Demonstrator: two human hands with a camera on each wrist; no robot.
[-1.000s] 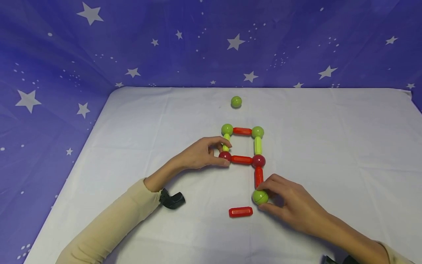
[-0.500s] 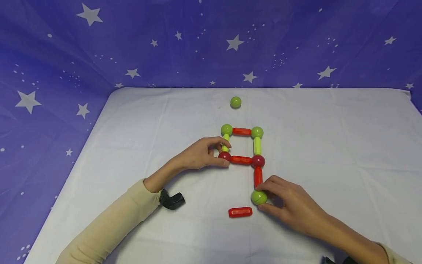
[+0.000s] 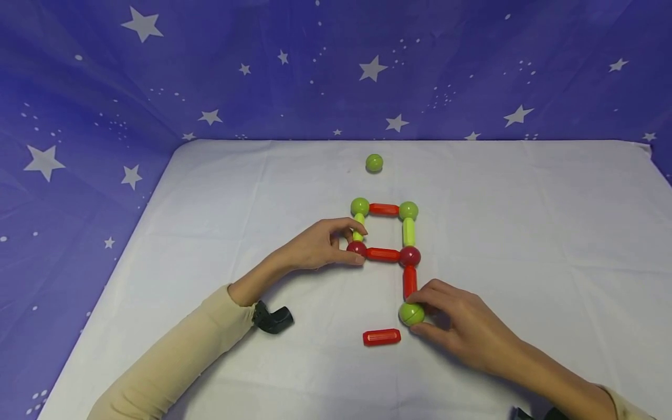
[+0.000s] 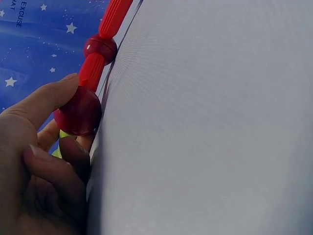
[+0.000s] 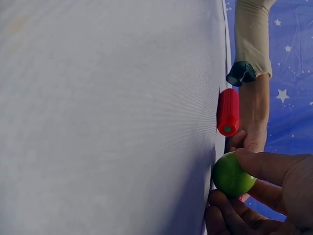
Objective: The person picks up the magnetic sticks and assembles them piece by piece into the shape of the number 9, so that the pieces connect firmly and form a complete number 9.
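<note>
A square of balls and rods lies flat on the white table. Two green balls form its far corners, and red and yellow-green rods join them to two dark red balls. My left hand [image 3: 320,244] grips the near-left dark red ball [image 4: 80,111], thumb on one side and fingers on the other. From the right dark red ball [image 3: 410,256] a red rod [image 3: 410,282] runs toward me, ending at a green ball [image 3: 412,314]. That green ball is pinched between thumb and fingers of my right hand [image 3: 467,324].
A loose red rod [image 3: 381,337] lies left of the held green ball, its end face showing in the right wrist view. Beyond the square sits a single green ball [image 3: 374,163]. A black camera mount [image 3: 273,318] hangs at the left sleeve. A blue starry cloth [image 3: 315,70] backs the table.
Both hands keep their holds on the balls. The whole scene shifts a few pixels left in the head view; nothing else visibly differs.
</note>
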